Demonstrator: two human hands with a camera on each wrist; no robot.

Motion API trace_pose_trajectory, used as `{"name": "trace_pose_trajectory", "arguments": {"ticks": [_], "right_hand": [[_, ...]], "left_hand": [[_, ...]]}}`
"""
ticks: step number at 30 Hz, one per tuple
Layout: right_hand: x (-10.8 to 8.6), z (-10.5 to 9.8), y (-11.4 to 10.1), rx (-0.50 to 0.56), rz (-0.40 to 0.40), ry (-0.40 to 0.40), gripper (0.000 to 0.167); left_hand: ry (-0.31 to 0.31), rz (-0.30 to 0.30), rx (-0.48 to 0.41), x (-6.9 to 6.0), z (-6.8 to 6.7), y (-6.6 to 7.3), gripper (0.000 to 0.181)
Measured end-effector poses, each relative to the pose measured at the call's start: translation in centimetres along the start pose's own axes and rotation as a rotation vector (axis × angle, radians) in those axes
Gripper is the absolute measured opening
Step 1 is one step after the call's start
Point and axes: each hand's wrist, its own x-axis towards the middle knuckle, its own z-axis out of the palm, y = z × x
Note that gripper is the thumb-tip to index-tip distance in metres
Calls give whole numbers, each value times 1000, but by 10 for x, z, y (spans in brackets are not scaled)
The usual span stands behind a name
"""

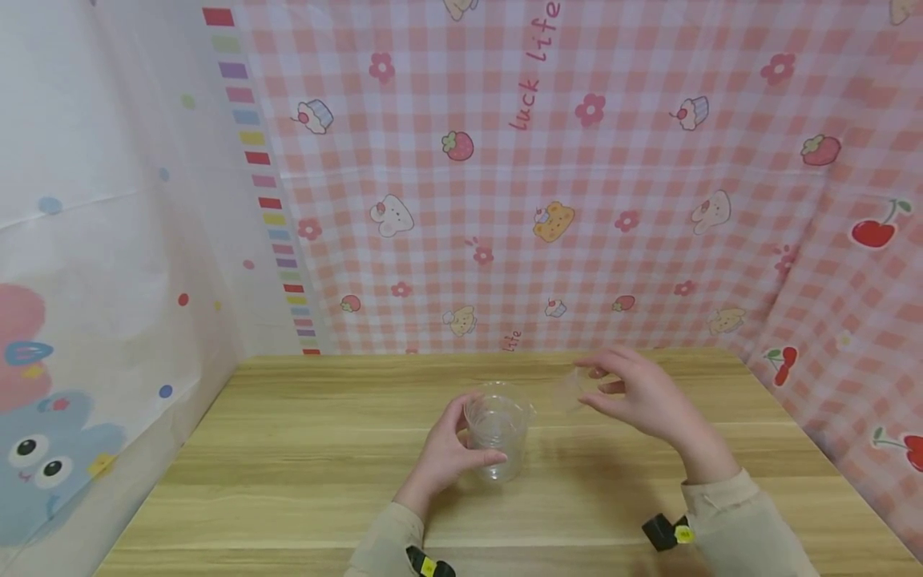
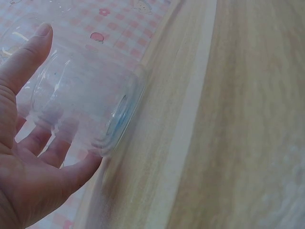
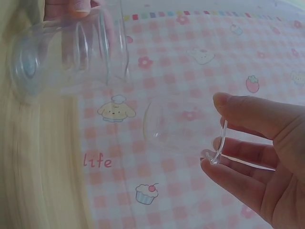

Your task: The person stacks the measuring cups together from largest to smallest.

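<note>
My left hand grips a clear plastic cup, thumb on the near side and fingers around the far side. The cup stands upright on the table, its wide rim up. In the left wrist view the thumb and fingers of the left hand curve about the cup. Off to the right and a little higher, my right hand pinches a small clear rounded plastic piece by its rim, between thumb and fingers. Whether that piece is a dome lid or a small cup I cannot tell.
A wood-grain table lies under both hands. Pink checked cloth hangs behind it, with white patterned cloth along the left. Small black devices with yellow labels sit at both wrists.
</note>
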Motion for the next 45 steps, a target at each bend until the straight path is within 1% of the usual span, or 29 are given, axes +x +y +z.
{"name": "trace_pose_trajectory", "arguments": {"ticks": [5,14,16,20,25,28,30,35,37,42,45], "right_hand": [[6,-3,-6,-24,-20,3,41],[17,-3,-17,-11,-51,-17,40],[20,-2,-19,-8,-54,-21,40],[25,1,-24,5,-66,-39,40],[29,7,-29,10,-94,-33,42],[31,10,-31,1,-108,-32,43],[32,11,-33,3,-111,-40,42],[35,15,-37,1,-115,-71,42],[36,17,-39,3,-128,-79,42],[39,22,-41,3,-174,-93,42],[40,25,-43,9,-178,-112,43]], "left_hand": [[0,-8,-4,-1,0,2,91],[-8,-26,18,0,-1,2,90],[-9,-18,14,0,-1,1,91],[-11,-29,12,0,-1,3,91],[-14,-41,16,-1,-2,4,91],[-12,-28,-1,-1,-1,3,90],[-13,-14,-18,-4,-1,12,89],[-13,-2,-32,-4,-1,11,89],[-10,-1,-30,0,0,2,90],[-10,6,-27,0,-1,1,90],[-12,8,-28,0,-1,1,89]]}}
